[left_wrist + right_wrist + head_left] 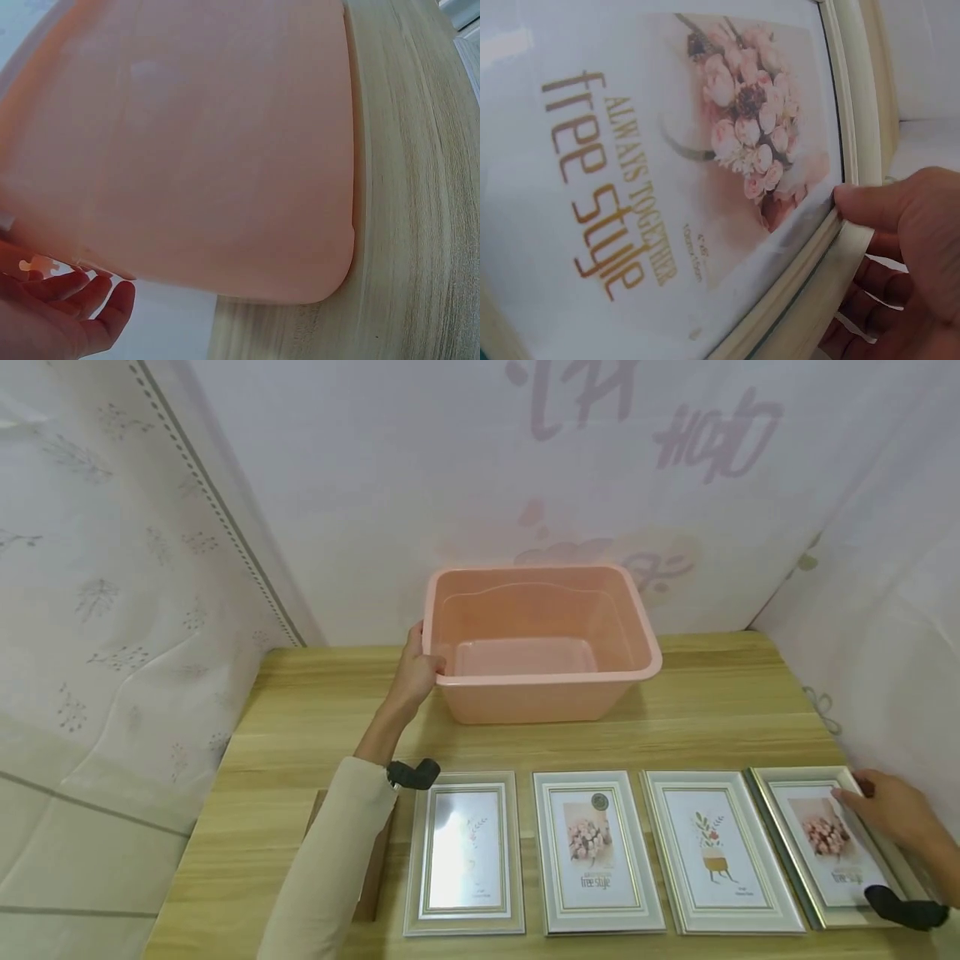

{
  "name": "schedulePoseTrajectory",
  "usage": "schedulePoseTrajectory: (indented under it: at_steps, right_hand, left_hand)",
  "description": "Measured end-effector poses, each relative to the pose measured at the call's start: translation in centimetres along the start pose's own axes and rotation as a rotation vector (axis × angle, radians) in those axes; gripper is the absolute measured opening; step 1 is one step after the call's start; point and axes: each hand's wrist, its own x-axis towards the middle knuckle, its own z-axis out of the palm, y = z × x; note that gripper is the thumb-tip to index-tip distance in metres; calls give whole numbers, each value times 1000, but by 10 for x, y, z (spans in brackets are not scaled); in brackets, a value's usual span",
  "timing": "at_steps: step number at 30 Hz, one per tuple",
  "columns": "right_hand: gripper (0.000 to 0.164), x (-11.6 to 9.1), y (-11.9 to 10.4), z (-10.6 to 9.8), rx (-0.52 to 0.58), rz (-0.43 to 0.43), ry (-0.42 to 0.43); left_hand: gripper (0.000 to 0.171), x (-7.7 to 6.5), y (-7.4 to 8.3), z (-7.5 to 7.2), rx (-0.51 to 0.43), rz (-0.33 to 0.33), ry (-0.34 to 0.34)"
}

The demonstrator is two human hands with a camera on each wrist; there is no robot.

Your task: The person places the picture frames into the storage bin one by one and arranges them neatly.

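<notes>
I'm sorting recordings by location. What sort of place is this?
Probably a small staged workspace indoors: a wood-grain table stands against what look like printed sheets on several sides, with picture frames in a row and a pink tub set out on it.

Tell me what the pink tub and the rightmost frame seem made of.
Tub: likely moulded plastic, smooth with a soft sheen, given its rounded corners and lipped rim. Rightmost frame: ridged, satin cream border, perhaps painted wood or plastic; its glossy clear front, showing a pale reflection, could be glass or acrylic.
</notes>
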Motion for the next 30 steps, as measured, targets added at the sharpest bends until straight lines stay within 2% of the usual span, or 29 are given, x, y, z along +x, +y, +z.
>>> schedulePoseTrajectory:
  at_steps: [7,13,16,19,23,30]
  right_hand:
    - [45,0,2,3,23,13,49]
    - [39,4,-3,-5,78,28,111]
    - [44,5,-7,-11,153,-10,140]
    - [57,6,-11,-18,230,-55,154]
    - [70,6,-18,-31,273,-68,130]
    - [64,7,-36,-55,309,-69,175]
  left_hand:
    - [85,0,0,4,-1,13,13]
    - [83,-1,0,4,2,30,26]
    - [83,-1,0,3,5,32,32]
    - [83,-1,1,4,8,37,41]
    - [81,-2,1,4,20,39,55]
    - [80,-3,1,6,28,33,64]
